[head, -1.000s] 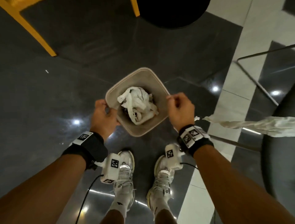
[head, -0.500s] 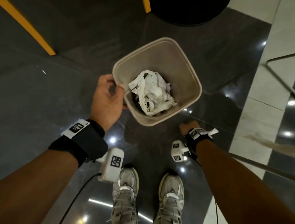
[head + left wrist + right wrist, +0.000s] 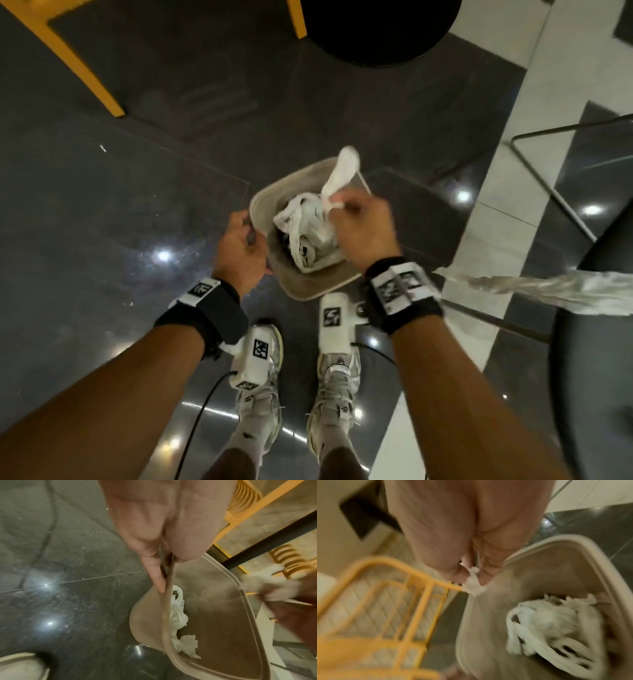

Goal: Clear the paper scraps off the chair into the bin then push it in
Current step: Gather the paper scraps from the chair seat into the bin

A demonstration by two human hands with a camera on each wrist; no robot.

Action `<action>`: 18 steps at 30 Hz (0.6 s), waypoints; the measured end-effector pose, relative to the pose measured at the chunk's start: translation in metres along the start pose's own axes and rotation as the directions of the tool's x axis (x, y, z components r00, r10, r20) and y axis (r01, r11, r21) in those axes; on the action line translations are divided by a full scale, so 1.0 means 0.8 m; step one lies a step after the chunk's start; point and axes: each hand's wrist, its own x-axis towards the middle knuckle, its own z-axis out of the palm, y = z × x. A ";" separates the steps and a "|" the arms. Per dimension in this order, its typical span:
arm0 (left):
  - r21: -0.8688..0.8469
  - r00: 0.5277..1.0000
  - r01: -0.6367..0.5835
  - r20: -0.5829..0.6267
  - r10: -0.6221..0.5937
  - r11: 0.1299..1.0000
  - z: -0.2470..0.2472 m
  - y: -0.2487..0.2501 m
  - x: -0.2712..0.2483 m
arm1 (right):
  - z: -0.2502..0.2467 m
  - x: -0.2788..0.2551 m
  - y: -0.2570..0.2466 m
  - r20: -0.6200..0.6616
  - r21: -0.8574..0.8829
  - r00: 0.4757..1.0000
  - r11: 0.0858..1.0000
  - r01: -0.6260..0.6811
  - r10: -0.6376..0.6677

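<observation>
A beige bin [image 3: 310, 291] hangs above the dark floor. My left hand [image 3: 248, 233] grips its left rim [image 3: 167, 615], thumb inside and fingers [image 3: 155, 577] outside. Crumpled white paper [image 3: 308, 226] fills the bin's bottom [image 3: 553, 623]. My right hand [image 3: 339, 205] is over the bin's right side and pinches a white paper scrap [image 3: 344, 168], which sticks up past the far rim. In the right wrist view the scrap [image 3: 473, 586] sits between thumb and fingers. Another long white paper strip [image 3: 534, 294] lies on the black chair seat [image 3: 603, 359] at right and hangs off its edge.
Yellow chair legs [image 3: 78, 65] stand at the upper left, and a yellow wire chair back [image 3: 388, 601] is close to my right hand. A black round base [image 3: 380, 31] sits at the top. Thin metal chair legs [image 3: 548, 178] cross the white tile strip. My shoes [image 3: 260, 387] stand below the bin.
My right hand has come from low at the right, up over the bin, now with a paper scrap pinched in it. The left hand keeps its grip on the rim.
</observation>
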 end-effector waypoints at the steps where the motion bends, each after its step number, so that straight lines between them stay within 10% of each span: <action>1: 0.039 1.000 0.001 0.002 -0.001 0.999 0.001 -0.006 -0.006 | 0.021 -0.009 0.013 0.159 -0.234 0.983 0.971 -0.049 0.088; 6: 0.315 0.992 0.055 0.093 -0.088 0.947 -0.009 -0.017 -0.034 | 0.060 -0.067 0.060 0.438 -0.689 0.820 0.724 0.041 0.370; 14: 0.644 0.985 -0.124 0.175 0.013 0.755 0.051 0.118 -0.072 | -0.109 -0.145 -0.029 0.134 -0.194 0.965 0.961 -0.196 0.224; 18: 0.563 0.861 -0.441 0.484 0.153 0.699 0.145 0.235 -0.153 | -0.231 -0.201 -0.071 -0.009 0.038 0.988 0.988 -0.151 0.151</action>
